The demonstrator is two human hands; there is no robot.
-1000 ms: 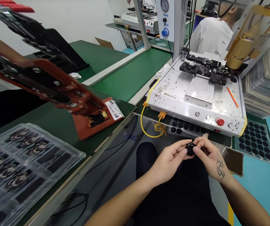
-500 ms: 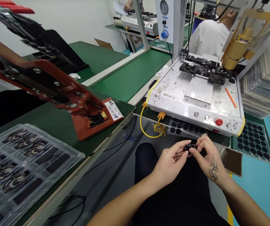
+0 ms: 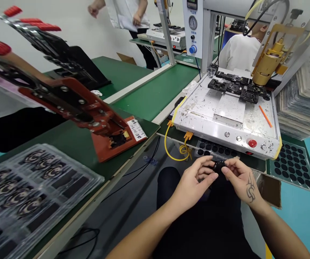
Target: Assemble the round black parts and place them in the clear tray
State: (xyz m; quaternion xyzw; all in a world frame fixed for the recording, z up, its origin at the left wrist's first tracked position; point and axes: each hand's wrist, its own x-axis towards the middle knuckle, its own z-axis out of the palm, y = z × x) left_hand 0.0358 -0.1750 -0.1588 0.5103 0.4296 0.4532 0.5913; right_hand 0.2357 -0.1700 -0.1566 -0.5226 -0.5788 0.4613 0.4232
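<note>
A small round black part (image 3: 220, 167) is held between my two hands above my lap, in front of the white machine (image 3: 222, 122). My left hand (image 3: 195, 181) has its thumb and fingers curled around the part's left side. The thumb and fingertips of my right hand (image 3: 239, 178) pinch its right edge. Just beyond my hands, a sheet of black discs (image 3: 215, 148) sticks out from under the machine. Black fixtures (image 3: 234, 86) and an orange stick (image 3: 265, 116) lie on the machine's top.
A red clamp press (image 3: 108, 140) stands on the left bench, behind a clear tray of round parts (image 3: 71, 172). More discs lie on a sheet (image 3: 292, 165) at right, below stacked trays (image 3: 300, 100). Yellow cable (image 3: 168, 145) hangs at the machine's front. Other people are beyond.
The black part has turned to show more of its flat face, and my fingers have shifted around it. The camera view has moved slightly. A standing person shows more fully at the back.
</note>
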